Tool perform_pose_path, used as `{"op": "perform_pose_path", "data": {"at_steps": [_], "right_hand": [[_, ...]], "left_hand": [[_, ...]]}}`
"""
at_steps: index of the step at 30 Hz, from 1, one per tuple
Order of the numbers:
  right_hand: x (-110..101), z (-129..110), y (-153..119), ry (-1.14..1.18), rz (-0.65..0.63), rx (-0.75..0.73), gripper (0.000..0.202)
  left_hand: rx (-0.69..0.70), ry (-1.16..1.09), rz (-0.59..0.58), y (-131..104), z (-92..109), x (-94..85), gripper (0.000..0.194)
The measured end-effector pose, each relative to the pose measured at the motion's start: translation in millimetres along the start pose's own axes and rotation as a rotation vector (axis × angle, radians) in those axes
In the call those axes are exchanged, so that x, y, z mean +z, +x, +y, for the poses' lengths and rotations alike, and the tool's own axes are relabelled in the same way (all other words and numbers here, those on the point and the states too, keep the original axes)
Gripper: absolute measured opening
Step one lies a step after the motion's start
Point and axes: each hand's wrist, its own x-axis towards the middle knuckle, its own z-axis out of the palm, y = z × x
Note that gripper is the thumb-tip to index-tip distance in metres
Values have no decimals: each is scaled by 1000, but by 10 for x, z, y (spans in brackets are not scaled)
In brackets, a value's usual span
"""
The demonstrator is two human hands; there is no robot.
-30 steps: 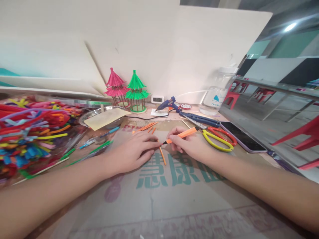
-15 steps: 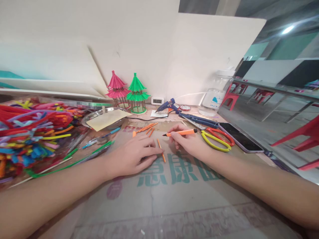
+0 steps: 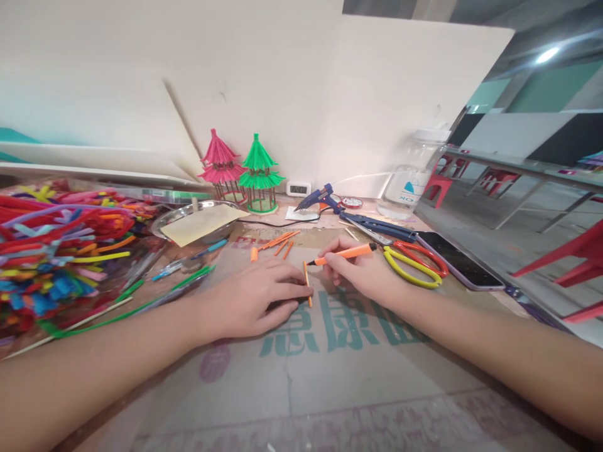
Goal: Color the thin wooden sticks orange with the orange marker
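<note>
My right hand (image 3: 351, 267) is closed round an orange marker (image 3: 346, 254), whose dark tip points left and meets the upper end of a thin orange stick (image 3: 308, 282). That stick lies on the printed brown sheet (image 3: 282, 389). Fingertips of my left hand (image 3: 264, 292) rest on the stick's middle, the palm low over the sheet and the fingers fairly straight. Behind my left hand lie several orange sticks (image 3: 280, 240) and an orange marker cap (image 3: 254, 254).
Pipe cleaners (image 3: 61, 251) pile up at the left, beside a metal dish (image 3: 162, 220). Pink (image 3: 221, 157) and green (image 3: 257, 163) pagoda models, a glue gun (image 3: 315, 198) and a clear bottle (image 3: 409, 182) stand behind. Scissors (image 3: 414, 270) and a phone (image 3: 461, 260) lie right.
The marker tip has come left onto the upper end of the stick. The stick has turned slightly more upright under my left fingertips. The view has shifted a little.
</note>
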Motion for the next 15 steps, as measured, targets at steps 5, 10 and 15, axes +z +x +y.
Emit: {"op": "perform_pose_path", "data": {"at_steps": [5, 10, 15], "right_hand": [[1, -4, 15, -66, 9, 31, 18], [-6, 70, 39, -90, -38, 18, 16], [-3, 59, 33, -89, -44, 36, 16]], "left_hand": [[-2, -24, -2, 15, 3, -11, 36], [-14, -29, -18, 18, 0, -7, 34], [-136, -2, 84, 11, -32, 42, 36]]}}
